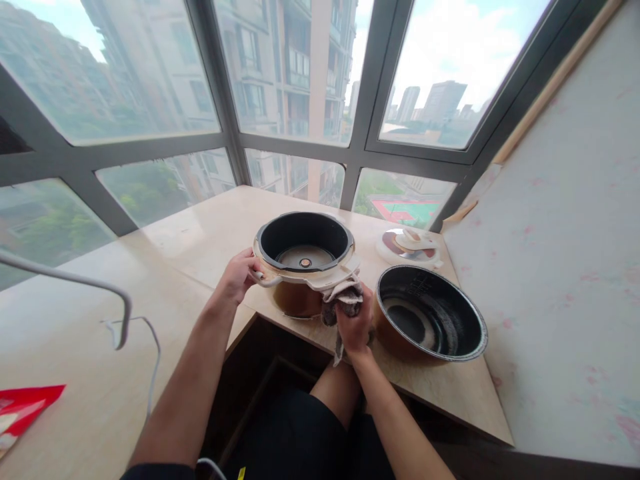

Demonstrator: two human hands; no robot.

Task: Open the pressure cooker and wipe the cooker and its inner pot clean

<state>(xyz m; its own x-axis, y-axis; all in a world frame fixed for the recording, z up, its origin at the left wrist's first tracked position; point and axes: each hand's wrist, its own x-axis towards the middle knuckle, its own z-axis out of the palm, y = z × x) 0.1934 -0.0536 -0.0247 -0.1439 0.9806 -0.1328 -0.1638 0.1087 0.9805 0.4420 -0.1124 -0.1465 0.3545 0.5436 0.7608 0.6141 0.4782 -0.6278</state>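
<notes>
A cooker body, brown below with a cream rim and a dark hollow inside, stands near the counter's front edge. On its left side, my left hand grips the cream handle. My right hand is closed around a crumpled grey-and-white cloth, pressed against the rim at the front right. Just right of that hand sits the inner pot, dark inside and brown outside, tilted toward me. Behind the pot lies a cream-and-brown lid with a handle on top.
The pale counter runs along large windows, with a patterned wall on the right. A white cable and a grey-white curved bar are at left. A red packet lies at the lower left.
</notes>
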